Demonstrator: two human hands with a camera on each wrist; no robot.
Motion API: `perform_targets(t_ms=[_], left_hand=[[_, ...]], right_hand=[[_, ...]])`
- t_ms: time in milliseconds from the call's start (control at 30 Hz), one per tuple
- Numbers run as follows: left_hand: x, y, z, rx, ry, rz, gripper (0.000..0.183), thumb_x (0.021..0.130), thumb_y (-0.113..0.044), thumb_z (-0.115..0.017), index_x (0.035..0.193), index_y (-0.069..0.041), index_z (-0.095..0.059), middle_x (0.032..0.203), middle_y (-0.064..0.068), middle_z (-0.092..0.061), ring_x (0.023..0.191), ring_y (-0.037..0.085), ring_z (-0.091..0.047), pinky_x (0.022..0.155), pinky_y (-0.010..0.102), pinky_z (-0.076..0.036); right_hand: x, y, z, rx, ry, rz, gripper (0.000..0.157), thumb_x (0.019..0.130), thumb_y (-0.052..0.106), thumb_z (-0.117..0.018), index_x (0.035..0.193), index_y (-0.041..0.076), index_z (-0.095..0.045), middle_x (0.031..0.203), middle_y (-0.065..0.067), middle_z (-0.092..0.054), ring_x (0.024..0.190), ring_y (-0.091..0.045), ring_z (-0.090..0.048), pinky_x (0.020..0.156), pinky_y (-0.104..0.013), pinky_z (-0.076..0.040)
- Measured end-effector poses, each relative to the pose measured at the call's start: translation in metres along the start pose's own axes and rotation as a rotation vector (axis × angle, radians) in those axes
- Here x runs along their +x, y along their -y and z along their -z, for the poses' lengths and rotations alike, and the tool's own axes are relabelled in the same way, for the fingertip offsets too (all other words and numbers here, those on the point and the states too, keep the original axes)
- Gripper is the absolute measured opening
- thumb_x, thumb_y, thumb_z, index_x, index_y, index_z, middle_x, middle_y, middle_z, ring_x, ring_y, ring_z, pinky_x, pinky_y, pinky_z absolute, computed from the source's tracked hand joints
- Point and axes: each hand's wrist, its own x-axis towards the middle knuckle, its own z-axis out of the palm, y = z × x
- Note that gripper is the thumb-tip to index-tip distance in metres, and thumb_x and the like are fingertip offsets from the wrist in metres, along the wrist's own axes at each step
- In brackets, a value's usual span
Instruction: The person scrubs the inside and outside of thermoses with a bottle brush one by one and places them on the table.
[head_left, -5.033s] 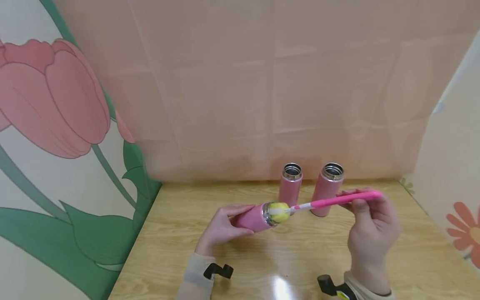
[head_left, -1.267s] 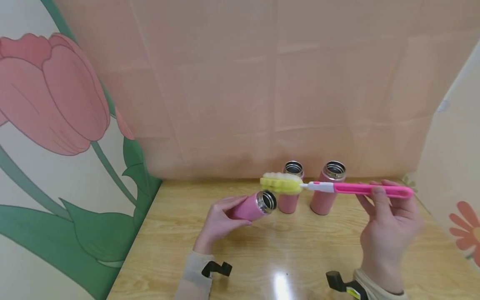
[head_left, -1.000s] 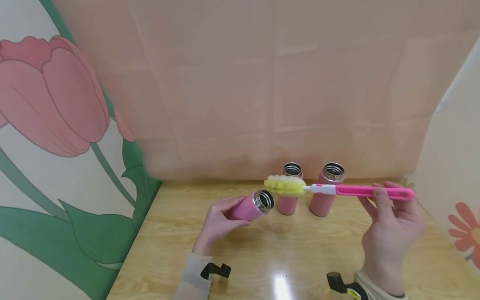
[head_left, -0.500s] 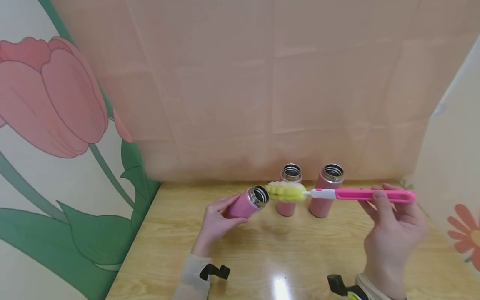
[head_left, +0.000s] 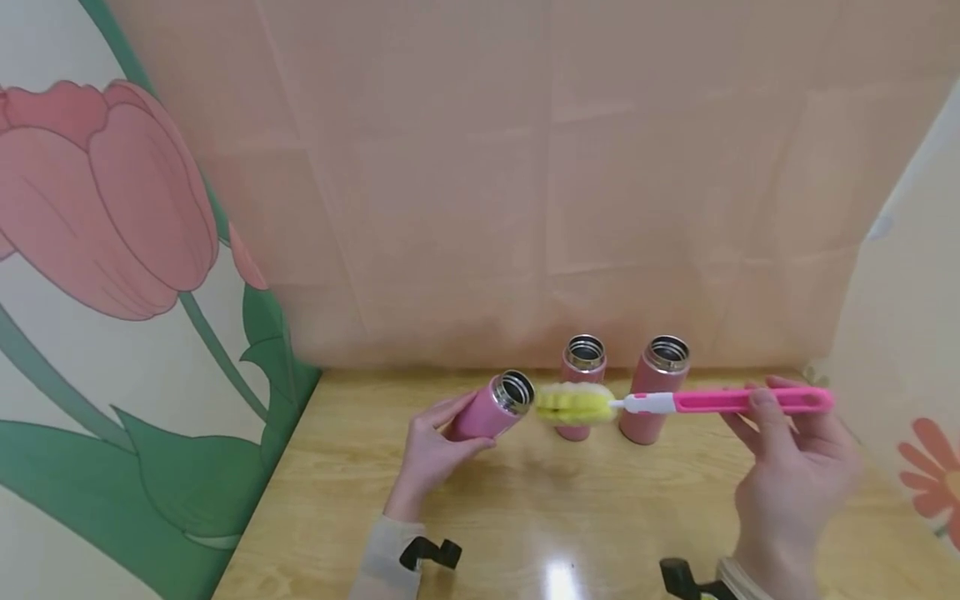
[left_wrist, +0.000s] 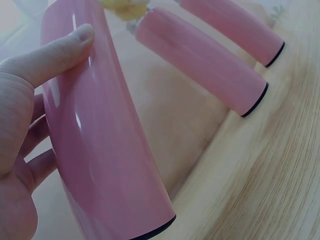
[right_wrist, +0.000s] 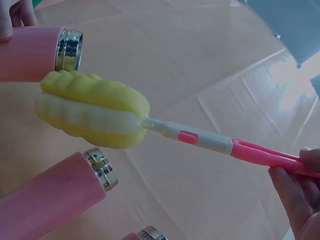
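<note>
My left hand (head_left: 429, 458) grips a pink thermos bottle (head_left: 482, 414), tilted with its open steel mouth up and to the right. In the left wrist view the thumb lies along the near side of the bottle (left_wrist: 100, 130), and its dark-edged base points down. My right hand (head_left: 795, 471) pinches the pink handle of a sponge bottle brush (head_left: 720, 402), held nearly level. The yellow and white sponge head (head_left: 575, 405) is outside the bottle, just right of its mouth. In the right wrist view the sponge head (right_wrist: 92, 110) shows whole, below that steel rim.
Two more pink bottles stand lidless at the back of the wooden table (head_left: 337, 500): one bottle (head_left: 583, 371) behind the sponge head, the other bottle (head_left: 654, 379) behind the brush shaft. A pinkish sheet (head_left: 450, 208) hangs behind the table, between painted walls.
Five seconds ago the sponge head sat in the bottle's mouth; it has since come out. Lately the brush has lowered from above the mouth to beside it, and the bottle has tilted more upright.
</note>
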Motion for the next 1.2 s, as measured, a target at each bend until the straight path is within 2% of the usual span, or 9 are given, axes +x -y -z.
perform_targets(t_ms=[167,400,633,833,1200], left_hand=[[-0.002,0.002,-0.001,-0.007,-0.041,0.001,0.069,0.07,-0.018,-0.103,0.134,-0.022,-0.077,0.133,0.0,-0.074,0.124,0.028,-0.067,0.099,0.053,-0.058],[-0.001,0.004,0.0,0.038,-0.079,-0.027,0.069,0.068,-0.018,-0.105,0.132,-0.024,-0.079,0.128,-0.003,-0.076,0.12,0.025,-0.069,0.098,0.051,-0.059],[0.003,0.006,-0.002,0.108,-0.05,-0.085,0.069,0.071,-0.022,-0.103,0.135,-0.021,-0.077,0.128,-0.004,-0.076,0.119,0.024,-0.07,0.098,0.047,-0.06],[0.001,0.008,-0.002,0.153,-0.045,-0.085,0.069,0.072,-0.024,-0.103,0.136,-0.021,-0.076,0.13,-0.004,-0.075,0.12,0.024,-0.07,0.1,0.048,-0.059],[0.001,0.014,-0.005,0.144,-0.026,-0.088,0.071,0.07,-0.021,-0.103,0.135,-0.016,-0.076,0.13,-0.001,-0.075,0.12,0.027,-0.07,0.102,0.05,-0.057]], right_hand=[[-0.004,-0.001,-0.002,-0.02,0.052,0.011,0.036,0.092,-0.011,-0.077,0.118,-0.029,-0.06,0.095,-0.025,-0.073,0.084,-0.029,-0.077,0.074,-0.044,-0.061],[-0.009,-0.002,-0.007,-0.019,0.1,0.017,0.035,0.093,-0.011,-0.076,0.117,-0.031,-0.059,0.095,-0.024,-0.075,0.083,-0.026,-0.077,0.075,-0.042,-0.062],[-0.012,0.0,-0.007,-0.052,0.114,0.002,0.034,0.095,-0.01,-0.074,0.119,-0.029,-0.06,0.095,-0.023,-0.074,0.084,-0.025,-0.077,0.075,-0.041,-0.062],[-0.016,-0.002,-0.007,-0.098,0.141,-0.016,0.033,0.096,-0.008,-0.073,0.12,-0.028,-0.06,0.094,-0.021,-0.074,0.084,-0.023,-0.077,0.076,-0.04,-0.062],[-0.016,-0.001,-0.007,-0.074,0.144,-0.036,0.033,0.096,-0.01,-0.072,0.12,-0.029,-0.059,0.093,-0.019,-0.074,0.083,-0.023,-0.077,0.075,-0.041,-0.063]])
